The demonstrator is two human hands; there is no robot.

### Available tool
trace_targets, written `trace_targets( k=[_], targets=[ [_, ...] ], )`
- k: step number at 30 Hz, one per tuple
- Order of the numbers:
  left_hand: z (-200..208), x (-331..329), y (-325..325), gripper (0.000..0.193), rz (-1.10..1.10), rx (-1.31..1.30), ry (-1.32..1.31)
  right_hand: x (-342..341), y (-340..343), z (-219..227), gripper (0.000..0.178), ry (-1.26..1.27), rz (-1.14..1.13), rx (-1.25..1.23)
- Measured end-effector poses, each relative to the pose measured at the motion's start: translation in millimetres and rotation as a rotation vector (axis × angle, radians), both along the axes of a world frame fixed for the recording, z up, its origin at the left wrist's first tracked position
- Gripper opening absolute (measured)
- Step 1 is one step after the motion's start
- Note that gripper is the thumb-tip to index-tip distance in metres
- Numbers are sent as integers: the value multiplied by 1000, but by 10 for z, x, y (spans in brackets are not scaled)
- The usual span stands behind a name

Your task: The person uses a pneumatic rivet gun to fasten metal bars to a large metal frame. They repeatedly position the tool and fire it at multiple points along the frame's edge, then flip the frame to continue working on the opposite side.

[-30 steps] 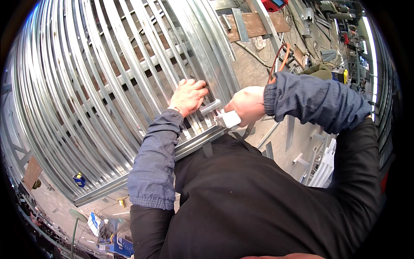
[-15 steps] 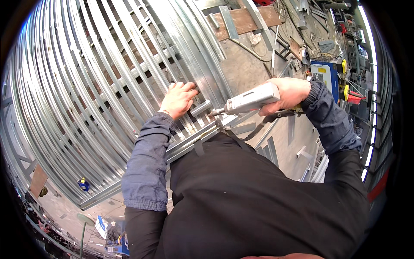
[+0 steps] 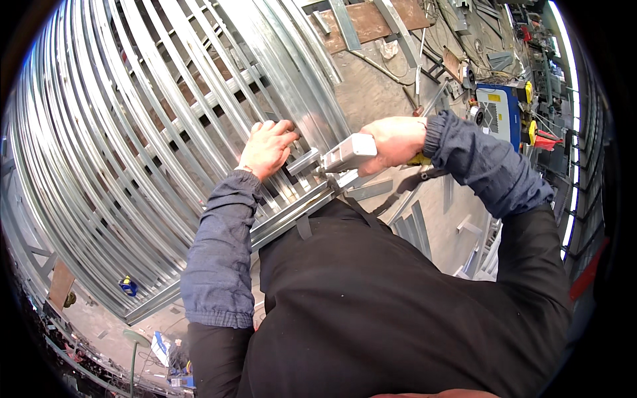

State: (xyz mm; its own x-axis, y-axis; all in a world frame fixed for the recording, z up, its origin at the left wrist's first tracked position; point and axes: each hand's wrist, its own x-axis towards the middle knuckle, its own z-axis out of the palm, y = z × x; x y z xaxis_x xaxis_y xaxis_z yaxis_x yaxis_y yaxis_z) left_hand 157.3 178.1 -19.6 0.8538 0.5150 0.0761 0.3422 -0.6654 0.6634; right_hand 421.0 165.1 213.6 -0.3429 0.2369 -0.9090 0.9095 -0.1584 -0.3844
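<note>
My right hand (image 3: 391,142) grips a grey, boxy welding gun (image 3: 350,152). Its narrow nozzle points left, at the end of a short metal piece (image 3: 305,161) by the near edge of a frame of shiny metal tubes (image 3: 179,126). My left hand (image 3: 267,151) lies over the tubes just left of that short piece, fingers bent around a tube, fingertips partly hidden. Whether the nozzle touches metal I cannot tell. The near rail (image 3: 285,219) of the frame runs right in front of my body.
A dark strap or hose (image 3: 401,192) hangs below the gun. Loose metal strips (image 3: 415,232) lie on the floor at right. Further back right stands a blue and white machine (image 3: 497,116). A blue tape measure (image 3: 128,286) rests on the frame's left corner.
My right hand has moved left with the welding gun, bringing its body closer to the short metal piece. My left hand has shifted slightly left in the picture.
</note>
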Motion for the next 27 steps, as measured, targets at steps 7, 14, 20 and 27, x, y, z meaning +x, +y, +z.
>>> trace_targets(
  k=[7,14,20,27],
  targets=[
    [-25,-5,-43,31,33,0,-5,-472,294,-167,55,-149,302,-66],
    [-99,-19,-62,24,79,19,-70,-772,427,-292,50,-180,505,-68],
    [-68,-33,-53,24,70,18,-48,-863,421,-407,44,-136,555,-53],
    [-68,-31,-61,24,65,2,-35,-928,453,-413,45,-179,555,-72]
  ],
)
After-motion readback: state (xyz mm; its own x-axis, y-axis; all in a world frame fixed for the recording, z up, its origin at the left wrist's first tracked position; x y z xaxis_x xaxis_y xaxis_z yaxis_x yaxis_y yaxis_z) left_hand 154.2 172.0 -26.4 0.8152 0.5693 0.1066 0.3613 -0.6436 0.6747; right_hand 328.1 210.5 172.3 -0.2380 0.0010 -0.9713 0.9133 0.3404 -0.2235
